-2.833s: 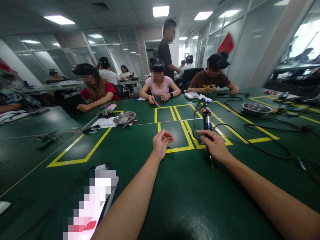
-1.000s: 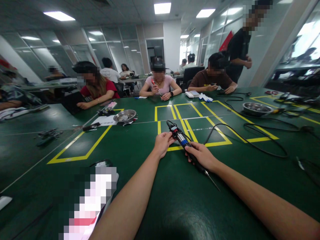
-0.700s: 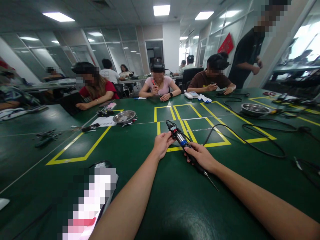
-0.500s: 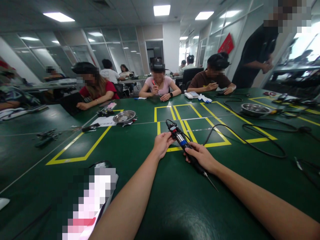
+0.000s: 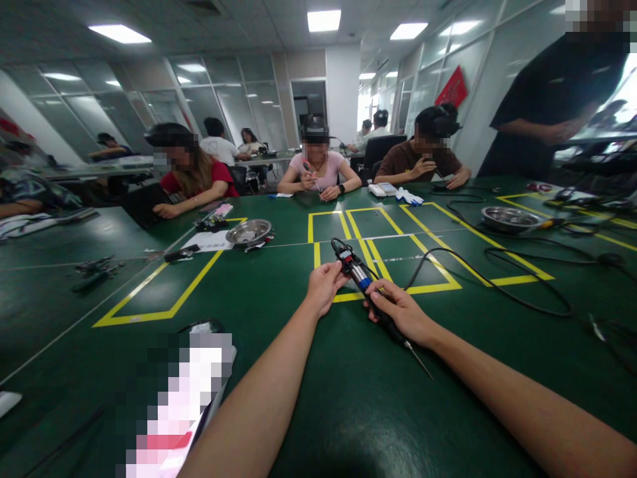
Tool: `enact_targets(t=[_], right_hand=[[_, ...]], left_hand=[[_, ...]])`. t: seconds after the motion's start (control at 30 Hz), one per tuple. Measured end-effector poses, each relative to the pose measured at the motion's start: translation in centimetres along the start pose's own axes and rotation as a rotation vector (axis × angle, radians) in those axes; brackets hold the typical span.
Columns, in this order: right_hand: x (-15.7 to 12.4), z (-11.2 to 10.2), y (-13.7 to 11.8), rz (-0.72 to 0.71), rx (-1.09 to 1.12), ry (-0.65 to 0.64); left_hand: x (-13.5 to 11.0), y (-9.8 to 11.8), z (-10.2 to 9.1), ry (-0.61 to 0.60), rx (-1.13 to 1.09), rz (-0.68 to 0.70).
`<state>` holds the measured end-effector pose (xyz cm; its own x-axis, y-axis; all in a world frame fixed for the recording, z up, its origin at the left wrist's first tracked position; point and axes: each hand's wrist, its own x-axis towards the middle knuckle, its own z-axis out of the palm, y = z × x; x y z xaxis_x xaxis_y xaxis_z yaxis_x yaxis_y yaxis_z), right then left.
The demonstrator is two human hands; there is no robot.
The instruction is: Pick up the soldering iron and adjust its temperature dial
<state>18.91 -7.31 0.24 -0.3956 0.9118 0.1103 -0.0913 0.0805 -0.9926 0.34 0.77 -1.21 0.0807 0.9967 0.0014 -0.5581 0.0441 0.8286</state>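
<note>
My right hand (image 5: 401, 313) is wrapped round the body of a black corded electric screwdriver (image 5: 359, 277) with a blue band, held tilted above the green table (image 5: 348, 398). The thin metal bit (image 5: 419, 362) points back toward me. My left hand (image 5: 323, 287) pinches the screwdriver's upper end, where the red label and the cable exit sit. Its black cable (image 5: 478, 275) loops off to the right over the yellow floor-tape boxes (image 5: 378, 265).
A phone (image 5: 199, 385) lies near my left forearm. Two metal bowls, one (image 5: 247, 232) at mid left and the other (image 5: 508, 217) at the right, sit on the table with loose tools and cables. Several people sit along the far edge; a standing person (image 5: 552, 99) is at the right.
The screwdriver went from upright in my right hand to tilted, and my left hand took hold of its upper end. The standing person walked from the back to the right.
</note>
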Motion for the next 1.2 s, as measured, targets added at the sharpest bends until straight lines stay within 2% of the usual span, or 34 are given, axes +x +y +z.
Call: enact_targets(t=[0.33, 0.63, 1.2], right_hand=[[-0.01, 0.04, 0.08, 0.005, -0.001, 0.052], [0.15, 0.1, 0.45, 0.01, 0.021, 0.084], [-0.03, -0.1, 0.45, -0.006, 0.017, 0.108]], left_hand=[[-0.38, 0.41, 0.47, 0.0, 0.026, -0.061], [-0.41, 0.49, 0.64, 0.058, -0.006, -0.035], [-0.22, 0.38, -0.13, -0.075, -0.106, -0.063]])
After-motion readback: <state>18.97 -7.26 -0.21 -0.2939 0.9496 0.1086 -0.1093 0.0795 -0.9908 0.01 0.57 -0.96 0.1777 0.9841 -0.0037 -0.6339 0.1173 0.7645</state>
